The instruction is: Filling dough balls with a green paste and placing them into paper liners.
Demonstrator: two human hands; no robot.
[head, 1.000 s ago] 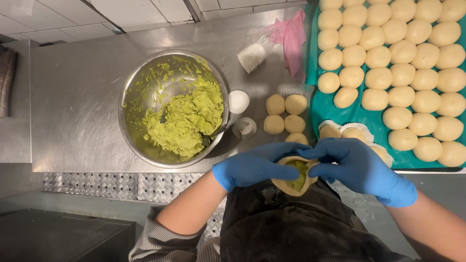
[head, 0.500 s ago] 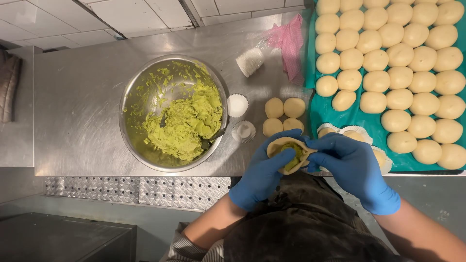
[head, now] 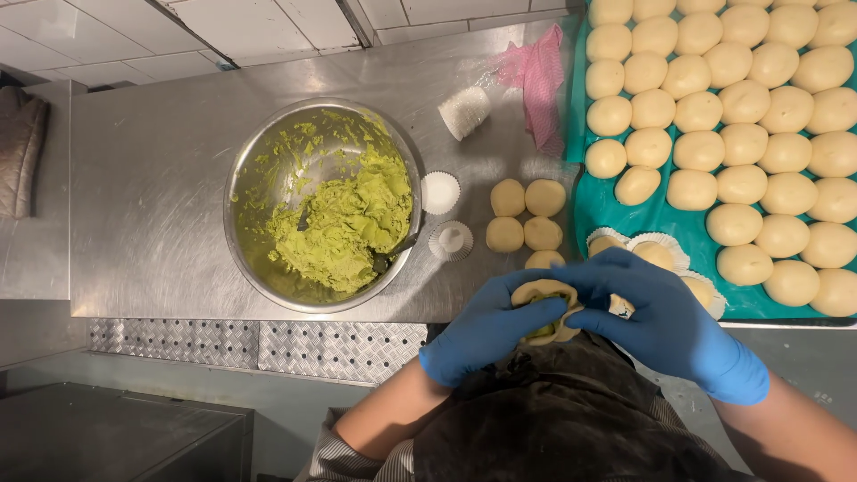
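Both hands wear blue gloves and close around one piece of pale dough (head: 546, 293) with green filling showing inside it. My left hand (head: 486, 332) cups the dough from below and the left. My right hand (head: 661, 312) pinches its right edge with the fingers. The dough is held just in front of the steel counter's near edge (head: 268, 312). A steel bowl (head: 250, 152) with green paste (head: 348, 228) stands to the left on the counter.
Several small dough balls (head: 525, 214) lie on the counter by two white paper cups (head: 440, 192). A teal tray (head: 656, 214) at the right carries several rows of dough balls. A stack of paper cups (head: 464, 112) and a pink cloth (head: 540, 80) lie behind.
Both hands, still holding the dough, sit slightly further from the counter than half a second ago. The dough is pinched more closed, so less green filling shows.
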